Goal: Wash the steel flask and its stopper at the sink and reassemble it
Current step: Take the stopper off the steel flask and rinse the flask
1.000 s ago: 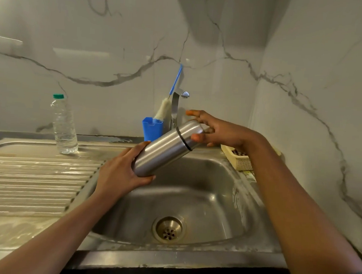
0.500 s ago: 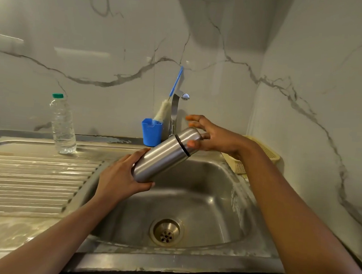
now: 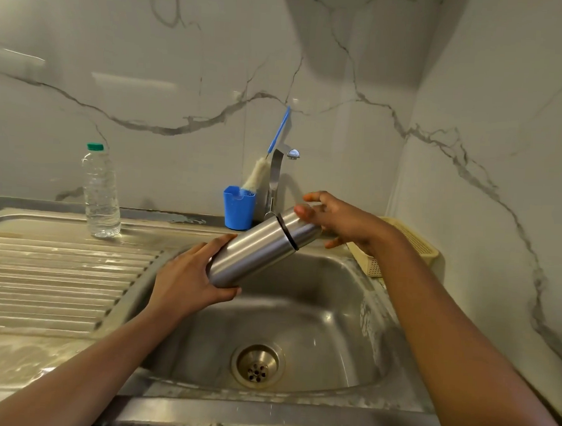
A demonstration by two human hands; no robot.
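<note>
The steel flask (image 3: 255,247) is held tilted above the sink basin (image 3: 316,315), its base low on the left and its capped top up to the right. A dark ring marks the seam under the steel cap (image 3: 300,230). My left hand (image 3: 188,276) wraps the flask's base. My right hand (image 3: 338,220) grips the cap with thumb and fingers spread around it. The stopper is hidden under the cap.
The tap (image 3: 276,176) stands behind the flask with no water running. A blue cup (image 3: 239,207) holds a bottle brush (image 3: 259,176). A clear plastic bottle (image 3: 101,192) stands on the ribbed drainboard (image 3: 51,282). A beige basket (image 3: 411,245) sits at the right wall.
The flask has stayed tilted over the basin in the same grip. My right hand's fingers have shifted around the cap, as in twisting.
</note>
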